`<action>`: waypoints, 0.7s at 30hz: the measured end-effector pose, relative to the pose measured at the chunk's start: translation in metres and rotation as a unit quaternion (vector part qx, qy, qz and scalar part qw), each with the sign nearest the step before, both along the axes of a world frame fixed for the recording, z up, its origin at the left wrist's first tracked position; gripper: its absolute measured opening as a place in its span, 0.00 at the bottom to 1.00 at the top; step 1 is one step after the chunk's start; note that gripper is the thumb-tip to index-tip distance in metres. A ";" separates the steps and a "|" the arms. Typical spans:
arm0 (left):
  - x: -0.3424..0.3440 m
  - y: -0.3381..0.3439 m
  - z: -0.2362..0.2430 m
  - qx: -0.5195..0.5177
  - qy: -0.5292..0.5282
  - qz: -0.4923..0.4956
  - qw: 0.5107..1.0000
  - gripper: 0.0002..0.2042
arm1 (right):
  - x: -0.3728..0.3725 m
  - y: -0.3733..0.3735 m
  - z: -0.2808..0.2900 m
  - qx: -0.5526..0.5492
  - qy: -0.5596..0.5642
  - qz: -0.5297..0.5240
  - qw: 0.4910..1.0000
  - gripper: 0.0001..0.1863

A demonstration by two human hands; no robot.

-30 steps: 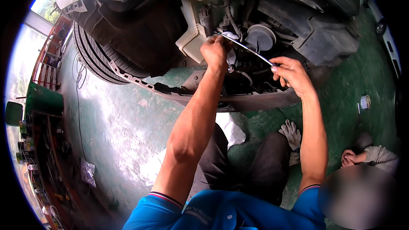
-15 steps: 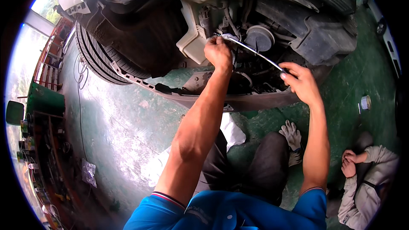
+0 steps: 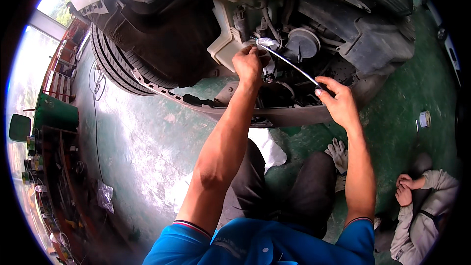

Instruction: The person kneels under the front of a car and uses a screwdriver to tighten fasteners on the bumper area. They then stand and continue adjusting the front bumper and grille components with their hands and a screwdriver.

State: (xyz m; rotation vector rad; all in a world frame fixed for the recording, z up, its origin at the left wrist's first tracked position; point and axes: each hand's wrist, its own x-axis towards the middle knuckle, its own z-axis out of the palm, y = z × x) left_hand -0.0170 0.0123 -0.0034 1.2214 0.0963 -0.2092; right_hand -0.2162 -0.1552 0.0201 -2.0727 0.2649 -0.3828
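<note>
My right hand [image 3: 338, 100] is closed round the black handle of a long, slim tool with a silver shaft [image 3: 294, 66]. Its far end reaches up and left into the car's opened front corner; whether it is a screwdriver or a ratchet cannot be told. My left hand [image 3: 249, 66] is closed just below that far end, fingertips pinched, and hides what they hold. A scrap of white material [image 3: 267, 42] lies against the shaft. Close by are a pale plastic reservoir [image 3: 225, 44] and a round dark cap-like part [image 3: 302, 44].
The bumper's lower edge [image 3: 274, 117] runs under my forearms, with a tyre [image 3: 115, 64] at left. A pair of gloves [image 3: 337, 154] lies beside my knee. Another person's hands [image 3: 407, 186] rest together at lower right. A cluttered shelf [image 3: 64, 176] stands at left.
My right hand and the tool's handle have shifted slightly left and down. My left hand has dropped a little from the tool's far end, its fingers still closed. The view has moved slightly.
</note>
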 end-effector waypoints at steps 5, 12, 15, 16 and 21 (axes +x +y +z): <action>-0.001 0.001 -0.003 0.002 0.003 -0.023 1.000 0.13 | 0.006 0.006 -0.003 -0.005 0.005 0.000 1.000 0.18; -0.003 -0.003 -0.003 -0.001 -0.017 -0.030 0.999 0.11 | 0.006 0.012 0.003 0.033 0.043 -0.025 0.998 0.18; -0.004 -0.004 -0.002 0.006 -0.025 -0.042 0.999 0.11 | 0.005 0.009 -0.003 0.051 0.047 -0.035 0.997 0.18; -0.004 -0.005 0.000 0.007 -0.027 -0.043 0.999 0.11 | 0.005 0.008 -0.005 0.062 0.048 -0.032 0.996 0.17; -0.008 -0.008 0.010 0.012 -0.030 -0.021 0.999 0.11 | 0.003 0.010 -0.011 0.149 0.056 -0.034 0.987 0.17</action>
